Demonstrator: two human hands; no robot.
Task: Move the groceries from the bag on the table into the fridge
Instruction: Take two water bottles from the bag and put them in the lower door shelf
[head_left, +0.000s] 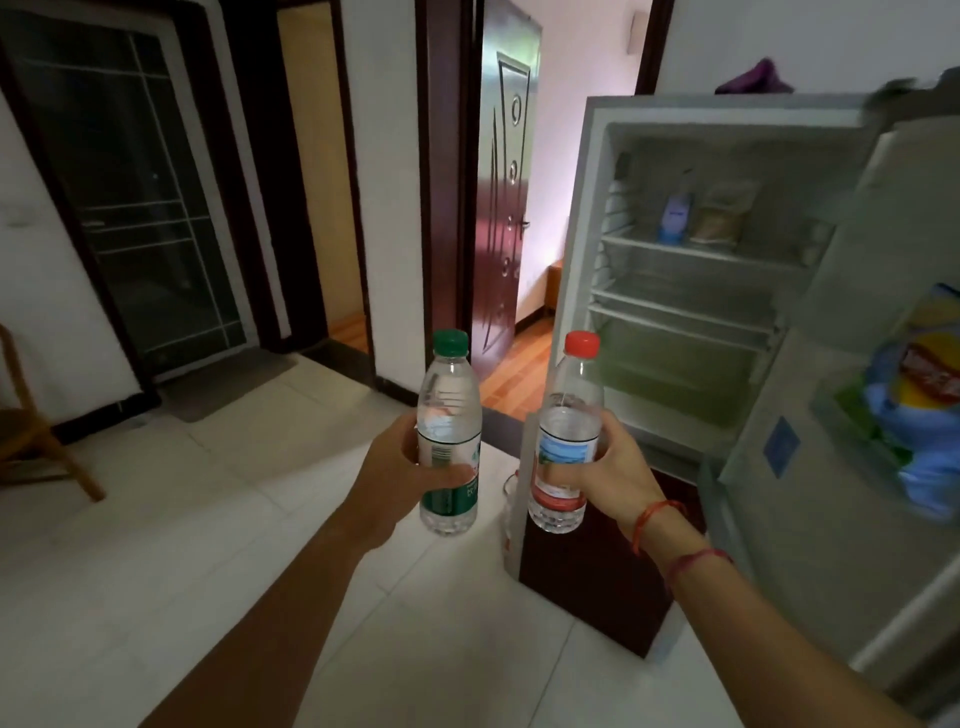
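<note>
Holding a green-capped water bottle (449, 395) upright in the left hand (395, 467), fingers and thumb curled round the green-and-white label. Holding a red-capped water bottle (569, 415) upright in the right hand (618, 467), likewise wrapped round the label band, with red string bracelets (655, 519) on that wrist. Both bottles clear, side by side but not touching, raised in the air over the pale tiled floor (208, 519), outside the fridge (584, 260). Red-capped one overlapping the fridge's left wall in the view; green-capped one further left, in front of the doorway.

Fridge compartment standing open, its fridge door (810, 519) swung out to the right. On the top wire shelf (701, 254), toward the back: a small blue-and-white pouch (675, 218) and, just beside it on the right, a beige packet (724, 213), both blurred. Lower down, more shelves and a pale greenish crisper drawer (685, 364). In the door rack, a bright blue, yellow and green snack bag (919, 405), print unreadable. On top of the fridge, a purple cloth (753, 78). Below the open compartment, a dark maroon lower front (597, 571).

Left of the fridge, an open dark wooden door (501, 208) leading to a room with a wood floor. Far left, part of a wooden chair (31, 447) and a dark glazed door (135, 197) with a grey mat (223, 379) before it.
</note>
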